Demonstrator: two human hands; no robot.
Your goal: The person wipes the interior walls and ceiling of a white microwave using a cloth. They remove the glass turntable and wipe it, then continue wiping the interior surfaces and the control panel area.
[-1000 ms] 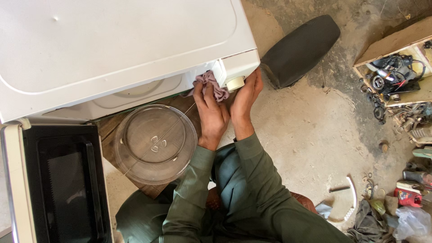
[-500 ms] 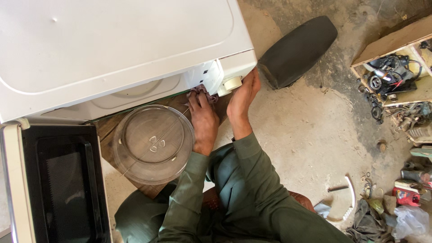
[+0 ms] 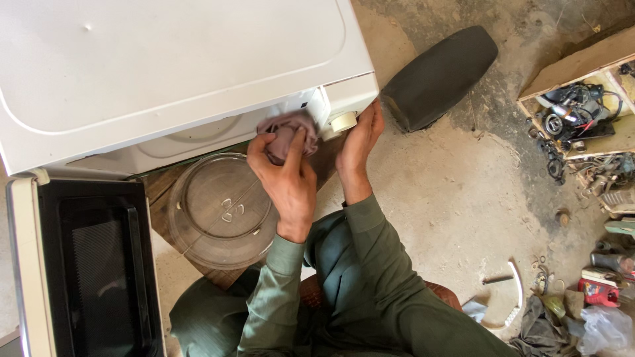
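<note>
Now wiping the white microwave (image 3: 165, 73) front with a pinkish cloth (image 3: 286, 134), bunched tight in the left hand (image 3: 284, 178). Right hand (image 3: 356, 149), open and flat, steadying the corner by the knob (image 3: 343, 121). Best to rub softly, keep off the glass turntable plate (image 3: 221, 210).

microwave (image 3: 165, 66) top cut off, control panel hidden

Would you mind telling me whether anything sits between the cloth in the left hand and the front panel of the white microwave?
Nothing visible does. The left hand presses the mauve cloth straight against the microwave front beside the round knob; the right hand rests by that knob, off to the side.
</note>
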